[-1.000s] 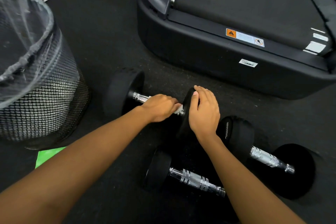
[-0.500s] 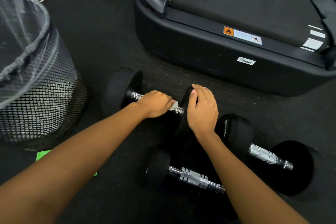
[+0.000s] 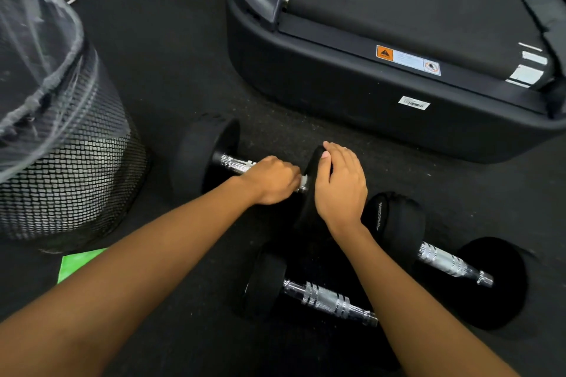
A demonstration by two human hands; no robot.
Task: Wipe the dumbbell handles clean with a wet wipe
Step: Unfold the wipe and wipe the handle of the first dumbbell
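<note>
**Wipe job: 1st handle in progress, 2 more to go**

L hand (image 3: 271, 180) is fisted round the far handle (image 3: 235, 163), fingers curled tight at the end next to the R weight head (image 3: 309, 193). Wet wipe itself isn't visible. It's prob. inside the fist, but can't tell for sure. A pale bit at the knuckles could be wipe or the chrome collar.

R hand (image 3: 340, 187) lies flat over the top of that weight head, fingers nearly straight, gripping nothing. Looks like it's just steadying the far dumbbell on the floor (image 3: 183, 70).

Progress, as a guess: only this 1st handle is being worked, and its L part shows bare chrome. Near dumbbell (image 3: 327, 300) and right dumbbell (image 3: 450, 263) lie untouched by the forearms, handles exposed, so approx. two thirds of the job is left. Can't judge cleanliness from the shine.

Mesh bin (image 3: 61, 162) stands L of the dumbbells, ready for the used wipe. A green thing (image 3: 79, 262) lies beside it, can't ID it.
</note>
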